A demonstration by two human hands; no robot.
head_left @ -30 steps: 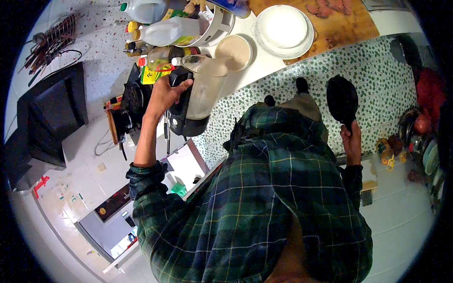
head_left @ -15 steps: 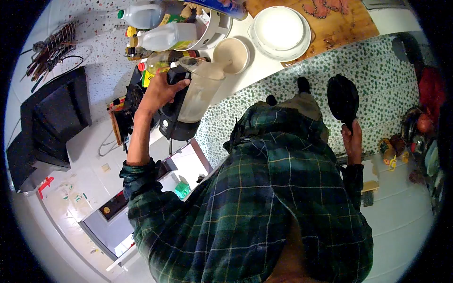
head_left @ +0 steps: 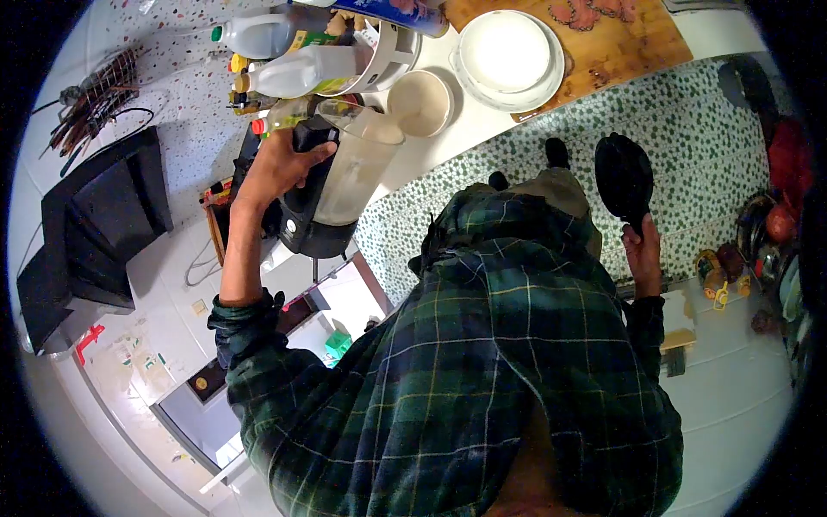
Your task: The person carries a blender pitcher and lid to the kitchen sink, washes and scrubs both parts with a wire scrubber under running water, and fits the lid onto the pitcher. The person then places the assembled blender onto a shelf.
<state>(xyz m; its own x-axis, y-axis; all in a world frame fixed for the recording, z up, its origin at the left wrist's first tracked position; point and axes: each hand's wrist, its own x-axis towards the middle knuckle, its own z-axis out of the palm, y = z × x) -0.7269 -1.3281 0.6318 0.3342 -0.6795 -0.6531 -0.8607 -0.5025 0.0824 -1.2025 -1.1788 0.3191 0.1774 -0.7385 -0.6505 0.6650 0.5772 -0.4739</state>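
Note:
My left hand is closed round the black handle of a clear blender jug with a black base. The jug leans, its walls coated with a pale beige film. Beside its mouth stands a white bowl with pale beige liquid in it; no stream runs between them now. My right hand, low at my right side, is closed on the narrow end of a black, round lid-like piece, held out over the floor.
Stacked white plates stand right of the bowl, next to a wooden cutting board with reddish meat slices. Plastic jugs and bottles crowd the counter's left. A black range hood is at far left. Green-patterned floor lies below.
The beige stream from the jug into the bowl has stopped. My left hand has drawn the jug slightly left, away from the bowl. The right hand has barely moved.

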